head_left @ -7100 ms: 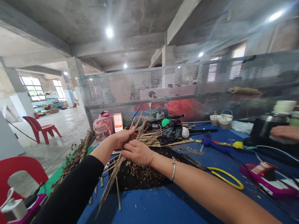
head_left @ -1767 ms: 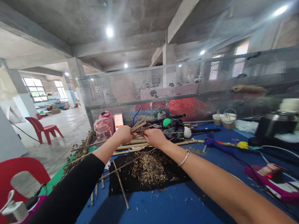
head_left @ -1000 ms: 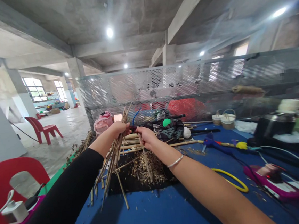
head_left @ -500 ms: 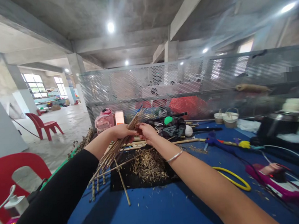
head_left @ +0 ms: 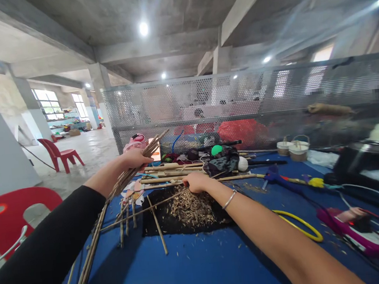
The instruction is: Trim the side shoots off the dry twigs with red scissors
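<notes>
My left hand (head_left: 135,159) is closed round a bundle of long, thin dry stalks (head_left: 157,140), which slants from upper right down past my forearm to the table's front left. Lower and to the right, my right hand (head_left: 198,183) pinches one end of a single dry stalk (head_left: 164,201). That stalk reaches down to the left across a black cloth (head_left: 150,227). Beneath my right hand, a heap of short, pale brown pieces (head_left: 195,210) lies on the cloth. A short loose stick (head_left: 157,226) crosses the cloth's left edge.
Thicker sticks (head_left: 166,174) lie along the back of the blue tabletop (head_left: 199,256), near a lit phone (head_left: 155,150). On the right are a yellow hoop (head_left: 299,226), a pink power strip (head_left: 341,230) and two small pails (head_left: 299,150). A perforated metal screen (head_left: 166,104) stands behind; a red chair (head_left: 44,196) is at left.
My hands have moved apart. The left went left with the bundle, whose lower end now hangs toward the front left. The right came down over the heap, holding one stalk.
</notes>
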`<state>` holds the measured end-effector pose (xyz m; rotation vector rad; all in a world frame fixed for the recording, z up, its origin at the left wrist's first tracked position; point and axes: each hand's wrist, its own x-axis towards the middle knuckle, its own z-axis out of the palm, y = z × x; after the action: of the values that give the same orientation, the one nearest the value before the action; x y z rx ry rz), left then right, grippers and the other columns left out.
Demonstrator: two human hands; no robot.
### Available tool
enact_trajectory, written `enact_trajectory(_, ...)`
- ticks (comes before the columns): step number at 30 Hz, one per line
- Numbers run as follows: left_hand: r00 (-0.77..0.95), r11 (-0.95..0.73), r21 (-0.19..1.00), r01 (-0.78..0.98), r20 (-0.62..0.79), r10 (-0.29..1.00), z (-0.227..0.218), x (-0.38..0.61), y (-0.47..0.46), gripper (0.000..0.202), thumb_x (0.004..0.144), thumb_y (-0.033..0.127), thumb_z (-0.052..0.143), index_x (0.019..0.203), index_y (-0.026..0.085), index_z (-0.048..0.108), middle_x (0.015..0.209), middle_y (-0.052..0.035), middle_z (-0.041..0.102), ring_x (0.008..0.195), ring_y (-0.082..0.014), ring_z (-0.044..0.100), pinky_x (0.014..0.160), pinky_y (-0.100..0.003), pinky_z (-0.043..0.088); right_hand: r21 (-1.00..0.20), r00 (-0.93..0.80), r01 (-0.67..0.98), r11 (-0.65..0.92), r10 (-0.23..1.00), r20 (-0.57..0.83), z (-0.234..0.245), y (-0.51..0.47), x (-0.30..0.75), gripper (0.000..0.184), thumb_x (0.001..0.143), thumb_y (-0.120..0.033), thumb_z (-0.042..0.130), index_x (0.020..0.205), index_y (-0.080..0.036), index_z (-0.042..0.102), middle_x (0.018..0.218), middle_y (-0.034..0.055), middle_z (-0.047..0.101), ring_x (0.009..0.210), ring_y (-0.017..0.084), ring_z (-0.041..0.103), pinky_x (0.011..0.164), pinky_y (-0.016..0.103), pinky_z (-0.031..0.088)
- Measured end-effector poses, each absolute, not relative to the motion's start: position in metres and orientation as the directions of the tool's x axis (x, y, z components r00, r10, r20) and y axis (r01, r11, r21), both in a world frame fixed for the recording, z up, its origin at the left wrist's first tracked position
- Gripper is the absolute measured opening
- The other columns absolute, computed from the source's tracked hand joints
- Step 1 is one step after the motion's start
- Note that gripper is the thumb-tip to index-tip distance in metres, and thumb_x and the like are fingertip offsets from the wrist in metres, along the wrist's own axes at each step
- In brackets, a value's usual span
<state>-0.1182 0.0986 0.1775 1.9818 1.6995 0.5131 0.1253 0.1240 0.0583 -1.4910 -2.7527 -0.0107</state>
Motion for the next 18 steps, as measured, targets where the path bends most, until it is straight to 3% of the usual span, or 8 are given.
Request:
enact_trajectory(7, 0.247, -0.190, 0.424, 0.885, -0.082, 0.966, 0.168, -0.122, 0.100, 0.030, 0.064, 0.045, 0.055, 0.059, 0.016, 0.053, 0.051, -0.0014, 0.053, 0.047, -0.0111, 0.048, 0.050, -0.023, 0.037, -0.040, -0.566, 0.823, 0.566, 0.824, 0.012, 0.062, 0.128, 0.140, 0.035, 0.060, -0.011, 0.050, 0.089, -0.024, 0.066, 0.086, 0.0017, 0.067, 0.077, 0.016, 0.059, 0.058, 0.021, 0.038)
enact_trajectory(13, 0.278, -0.217, 0.427, 0.878, -0.085, 0.957, 0.165, -0.119, 0.097, 0.032, 0.065, 0.048, 0.054, 0.056, 0.017, 0.052, 0.050, -0.0005, 0.053, 0.047, -0.0112, 0.048, 0.050, -0.022, 0.035, -0.055, -0.581, 0.812, 0.581, 0.813, 0.016, 0.053, 0.130, 0.154, 0.034, 0.058, -0.006, 0.053, 0.085, -0.021, 0.068, 0.082, 0.0034, 0.067, 0.076, 0.016, 0.059, 0.062, 0.021, 0.038)
enact_trajectory(18, 0.264, -0.192, 0.413, 0.890, -0.125, 0.956, 0.167, -0.120, 0.091, 0.032, 0.065, 0.047, 0.054, 0.056, 0.017, 0.053, 0.050, -0.0009, 0.053, 0.046, -0.0116, 0.047, 0.049, -0.023, 0.035, -0.141, -0.615, 0.772, 0.620, 0.785, 0.080, 0.060, 0.136, 0.168, 0.025, 0.072, -0.015, 0.050, 0.088, -0.019, 0.068, 0.084, 0.0023, 0.067, 0.077, 0.014, 0.057, 0.068, 0.021, 0.039)
